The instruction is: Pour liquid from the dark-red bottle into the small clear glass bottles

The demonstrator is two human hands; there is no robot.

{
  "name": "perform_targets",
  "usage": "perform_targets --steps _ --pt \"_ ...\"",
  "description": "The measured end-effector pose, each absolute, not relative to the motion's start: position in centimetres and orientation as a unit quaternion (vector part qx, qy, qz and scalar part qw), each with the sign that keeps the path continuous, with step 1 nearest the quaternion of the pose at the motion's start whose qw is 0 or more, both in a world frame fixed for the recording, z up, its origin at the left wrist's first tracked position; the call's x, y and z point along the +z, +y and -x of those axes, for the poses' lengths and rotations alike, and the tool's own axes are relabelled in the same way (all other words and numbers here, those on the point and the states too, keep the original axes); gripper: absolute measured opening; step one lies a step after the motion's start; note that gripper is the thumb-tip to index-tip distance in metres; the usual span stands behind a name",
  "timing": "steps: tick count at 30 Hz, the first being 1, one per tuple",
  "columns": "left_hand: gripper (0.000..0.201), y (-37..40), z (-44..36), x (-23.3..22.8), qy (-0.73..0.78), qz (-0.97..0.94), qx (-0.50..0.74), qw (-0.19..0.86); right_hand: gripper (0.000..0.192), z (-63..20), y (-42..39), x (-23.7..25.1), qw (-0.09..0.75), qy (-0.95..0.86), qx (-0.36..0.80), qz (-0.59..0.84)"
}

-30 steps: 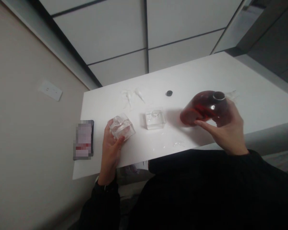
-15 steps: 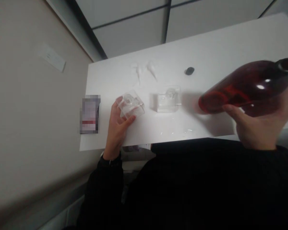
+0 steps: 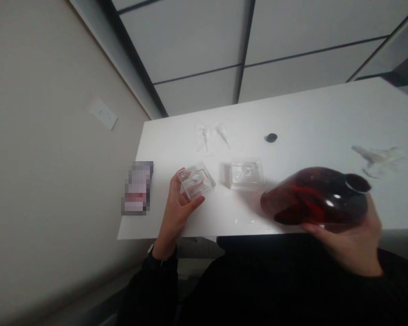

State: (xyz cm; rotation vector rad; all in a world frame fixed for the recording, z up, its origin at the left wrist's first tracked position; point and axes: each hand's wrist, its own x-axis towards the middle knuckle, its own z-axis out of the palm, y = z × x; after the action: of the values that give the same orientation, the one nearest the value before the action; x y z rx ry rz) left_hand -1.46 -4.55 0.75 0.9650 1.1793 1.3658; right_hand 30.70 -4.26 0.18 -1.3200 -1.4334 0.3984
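Note:
My left hand (image 3: 177,206) is closed around a clear square container (image 3: 196,181) with a round opening in its top, held tilted over the table. My right hand (image 3: 350,244) grips a large, see-through dark red bottle (image 3: 313,197) from below and the right side. The bottle lies over nearly on its side, base to the left, and its uncapped neck (image 3: 358,182) points right. I cannot tell how much liquid is in it. Between the hands, a second clear square container (image 3: 246,174) with a round opening sits on the table, just left of the bottle's base.
On the white table (image 3: 313,131) lie two small white cone-tipped pieces (image 3: 222,134), (image 3: 206,136), a dark round cap (image 3: 271,137) and a crumpled translucent piece (image 3: 377,156) at right. A blurred-out rectangular item (image 3: 138,188) lies at the left edge, near the wall with a socket (image 3: 104,114).
The view has tilted upward, so the table appears lower. My right hand has brought the bottle left, closer to the standing container. The left hand still holds its container.

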Motion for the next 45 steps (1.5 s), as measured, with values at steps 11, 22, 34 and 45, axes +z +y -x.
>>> perform_targets --steps 11,22,34,45 --pt "0.070 -4.8 1.4 1.6 0.461 -0.380 0.562 0.572 0.072 -27.6 -4.8 0.8 0.477 -0.678 0.230 0.509" --pt "0.080 -5.8 1.7 1.9 0.450 -0.444 0.590 0.502 0.073 -26.3 -4.5 0.5 0.491 -0.653 0.356 0.454" --pt "0.078 -5.7 -0.1 5.7 0.404 -0.493 0.589 0.497 0.073 -25.3 -5.0 -1.4 0.524 -0.629 0.412 0.399" --pt "0.080 -4.4 -0.5 9.2 0.436 -0.593 0.533 0.418 0.071 -25.0 -4.8 -1.2 0.526 -0.626 0.408 0.406"
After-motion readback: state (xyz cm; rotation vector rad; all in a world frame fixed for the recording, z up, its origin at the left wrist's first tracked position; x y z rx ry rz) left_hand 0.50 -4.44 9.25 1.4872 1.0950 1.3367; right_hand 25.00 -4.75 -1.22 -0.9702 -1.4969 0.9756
